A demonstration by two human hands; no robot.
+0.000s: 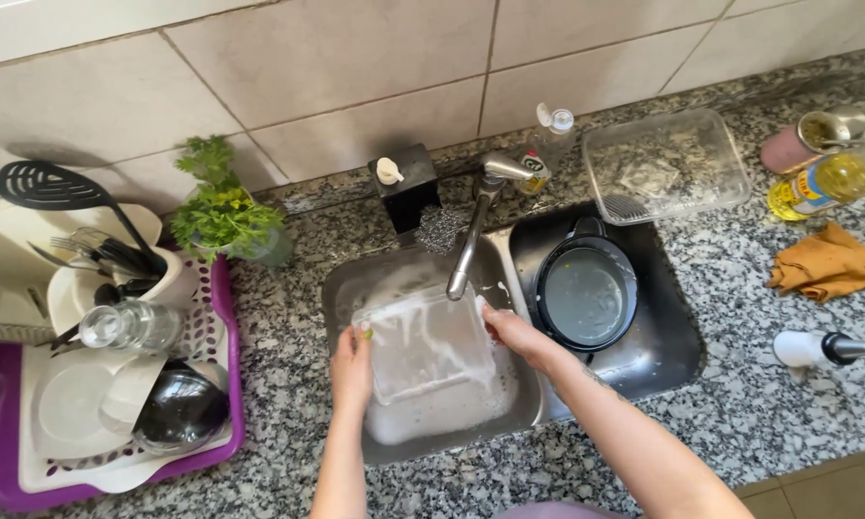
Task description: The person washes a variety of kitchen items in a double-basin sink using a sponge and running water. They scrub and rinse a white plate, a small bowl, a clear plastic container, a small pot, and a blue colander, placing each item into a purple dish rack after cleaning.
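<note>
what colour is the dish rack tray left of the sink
Purple dish rack tray, holding a white rack; clearest in the head view.

Your two bare forearms, no sleeves in sight

Both your arms come in from 6 o'clock uncovered to the frame edge. Your left hand [352, 368] shows a green-painted nail near its thumb tip. Your right hand [517, 333] wears no ring or glove. A strip of mauve clothing shows at 6 o'clock between your arms.
</note>
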